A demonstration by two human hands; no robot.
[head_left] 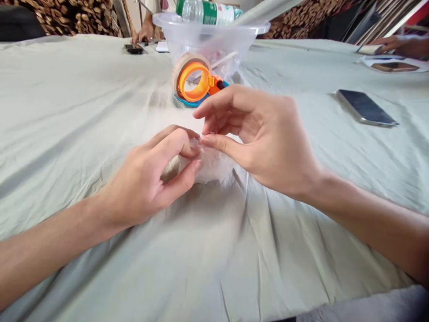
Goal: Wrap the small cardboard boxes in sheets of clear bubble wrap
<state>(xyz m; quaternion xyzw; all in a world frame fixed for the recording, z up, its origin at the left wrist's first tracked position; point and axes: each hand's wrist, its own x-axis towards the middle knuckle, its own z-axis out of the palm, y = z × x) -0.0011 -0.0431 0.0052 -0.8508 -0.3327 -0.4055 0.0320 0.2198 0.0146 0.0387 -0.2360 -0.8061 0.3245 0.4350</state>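
A small translucent white bundle of what looks like bubble wrap (214,164) lies on the cloth between my hands. My left hand (147,172) is closed on its left side, with curled fingers at the upper edge and the thumb lower down. From the right, my right hand (271,134) pinches the top edge between thumb and a finger, its index finger arched above. Whatever may be inside the wrap is hidden. Just beyond my fingers stands a tape dispenser (196,85) with an orange hub, a tape roll and a blue base.
Behind the dispenser is a clear plastic basin (208,38) with a green-labelled bottle (208,11) across its rim. A phone (367,107) lies at right on the wrinkled pale cloth (208,268). Other people's hands (145,31) show at the far edge, near another phone (134,48).
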